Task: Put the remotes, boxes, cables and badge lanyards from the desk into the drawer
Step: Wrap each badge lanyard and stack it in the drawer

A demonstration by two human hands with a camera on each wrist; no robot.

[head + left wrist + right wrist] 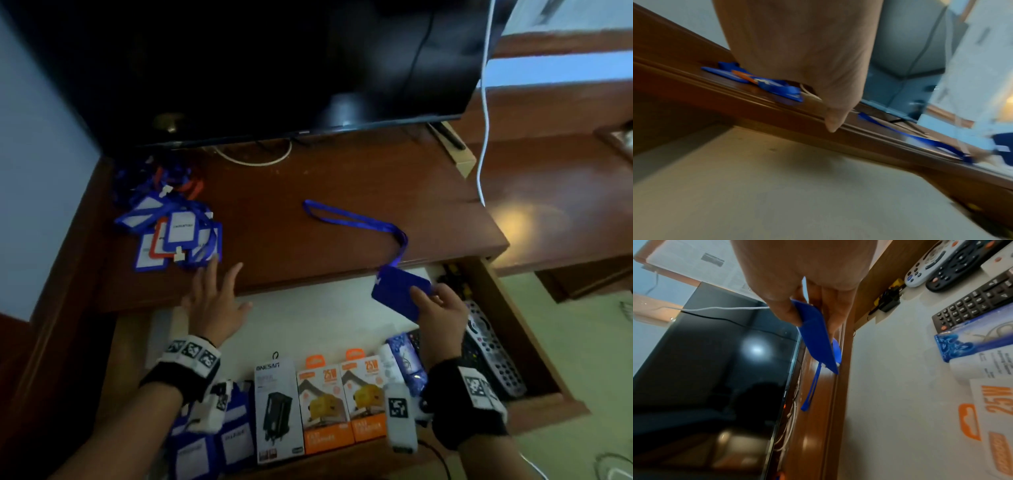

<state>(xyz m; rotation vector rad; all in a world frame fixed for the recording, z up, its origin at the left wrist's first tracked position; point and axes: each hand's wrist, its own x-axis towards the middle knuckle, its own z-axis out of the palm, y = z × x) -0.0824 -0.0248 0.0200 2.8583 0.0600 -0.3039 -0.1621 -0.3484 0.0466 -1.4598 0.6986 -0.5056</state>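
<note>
My right hand (436,310) pinches a blue badge holder (399,291) over the open drawer (325,311); its blue lanyard strap (352,219) still trails across the desk top (308,192). In the right wrist view the thumb and fingers clamp the badge holder (816,339). My left hand (214,301) is open, fingers spread, reaching over the desk edge toward a pile of blue and orange badge lanyards (171,229), just short of it. The same pile of badge lanyards (760,82) shows beyond my palm in the left wrist view.
Inside the drawer lie charger boxes (323,404), more blue badges (212,442) at the front left, and remotes (493,356) at the right. A dark TV (257,68) stands at the back of the desk. A white cable (484,120) hangs at the right.
</note>
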